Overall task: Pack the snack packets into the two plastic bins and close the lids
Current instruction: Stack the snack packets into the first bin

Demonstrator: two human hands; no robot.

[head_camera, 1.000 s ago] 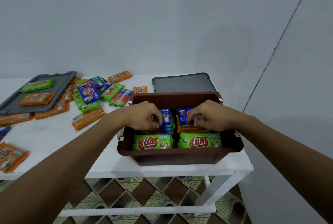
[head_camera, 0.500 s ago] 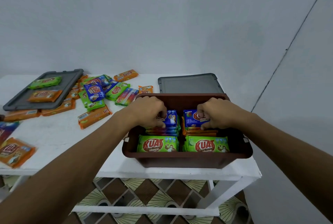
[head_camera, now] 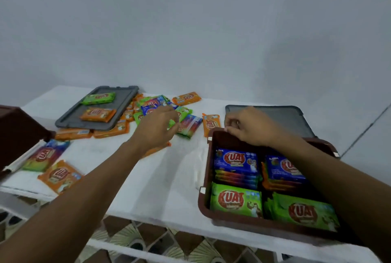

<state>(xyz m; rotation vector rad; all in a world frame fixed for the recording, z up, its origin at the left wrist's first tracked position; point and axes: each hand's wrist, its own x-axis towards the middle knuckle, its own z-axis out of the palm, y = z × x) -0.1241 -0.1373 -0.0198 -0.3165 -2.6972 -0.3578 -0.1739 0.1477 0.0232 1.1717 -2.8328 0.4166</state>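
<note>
The brown bin (head_camera: pixel 203 180) on the right looks nearly full, with blue and green Kuat packets (head_camera: pixel 236 200) stacked in four piles; its grey lid (head_camera: pixel 285 116) lies behind it, not yet on; the right hand (head_camera: pixel 247 128) grips the bin's far rim; the left hand (head_camera: pixel 157 127) reaches, fingers curled, over the loose packets (head_camera: pixel 186 98) on the white table (head_camera: pixel 165 182); I cannot tell whether it grasps one; many packets remain to pack, the second bin (head_camera: pixel 19 133) sits at the left edge, and both lids are still off

Table (head_camera: pixel 160 178): white top, white frame beneath.
Wall (head_camera: pixel 190 30): plain pale grey, behind table.
Floor (head_camera: pixel 131 233): brown and cream patterned tiles.
</note>
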